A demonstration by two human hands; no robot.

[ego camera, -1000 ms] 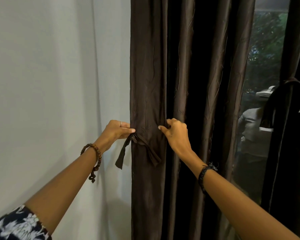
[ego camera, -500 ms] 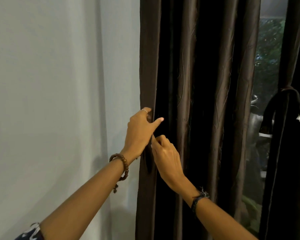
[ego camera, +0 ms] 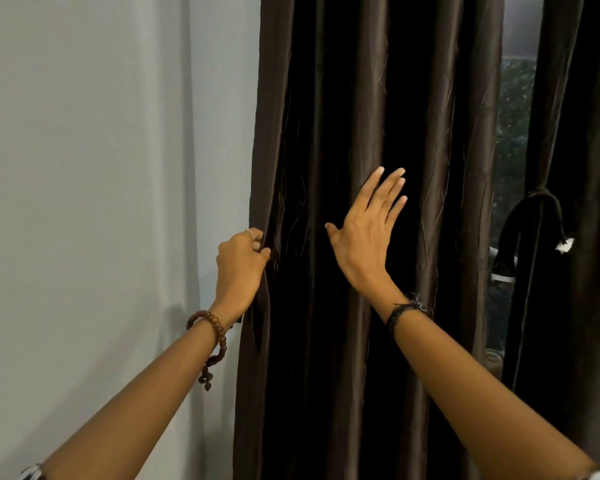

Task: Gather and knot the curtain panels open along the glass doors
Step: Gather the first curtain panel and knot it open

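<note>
Pinched in the left hand [ego camera: 240, 268] is the dark brown pleated curtain panel's [ego camera: 368, 98] left edge; the open right hand [ego camera: 368, 233], apparently touching nothing, is spread over folds hanging vertically rightward.

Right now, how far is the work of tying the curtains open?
Done: the right curtain panel is already tied with a knot. In hand: the left hand grips the edge of the left curtain panel; the right hand is open before its folds. Left: gathering and knotting it.
</note>
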